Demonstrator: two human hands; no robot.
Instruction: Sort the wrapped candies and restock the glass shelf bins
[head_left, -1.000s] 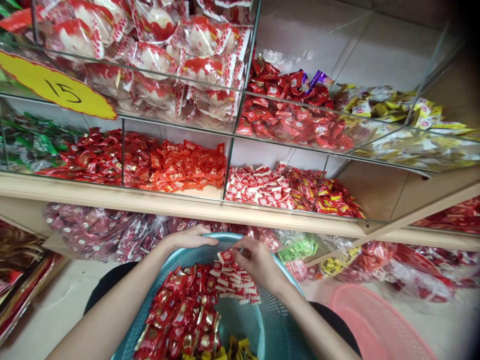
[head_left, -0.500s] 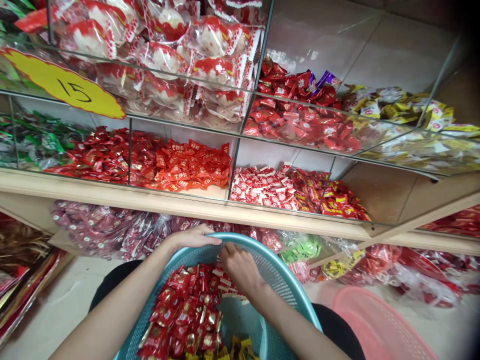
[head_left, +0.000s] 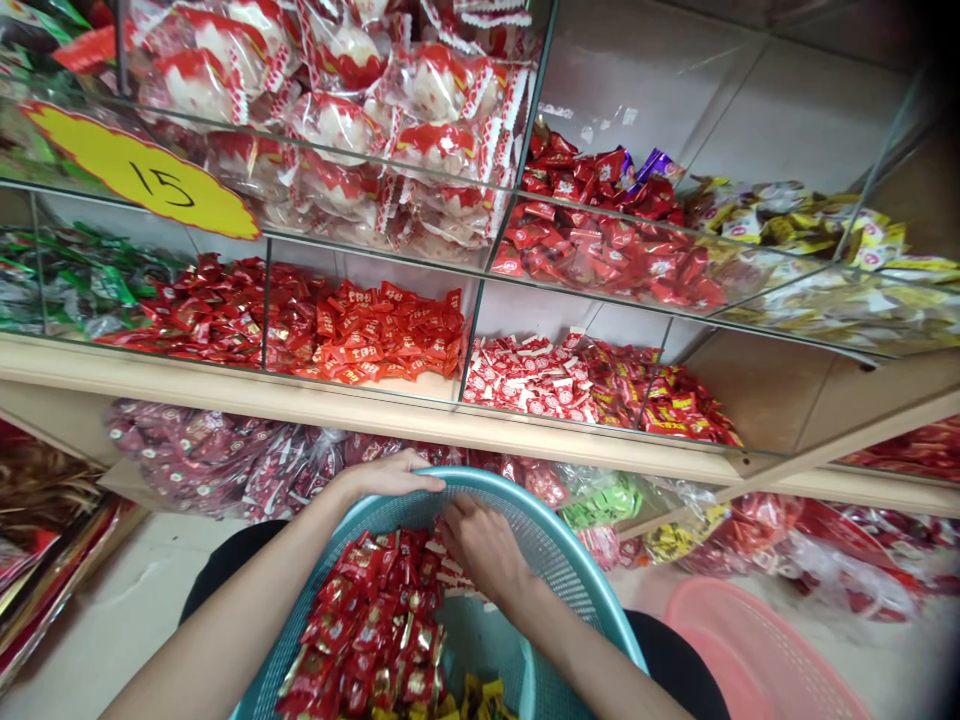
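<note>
A teal plastic basket stands between my knees. My left hand is closed over its far rim, thumb lying along the top. Inside the basket, my right hand curls its fingers down by the far wall, beside some red-and-white wrapped candies; the fingertips and whatever they hold are hidden. Red candies with gold ends are heaped on the basket's left side. A few yellow-wrapped candies show at the near edge.
Ahead is a glass-fronted shelf with piles of wrapped candies and a yellow price tag reading 15. Bags of candy lie beneath it. To the right a pink basket sits on the floor.
My right hand has shifted slightly downward in the basket, fingers still curled. My left hand stays on the rim. The view has moved a little.
</note>
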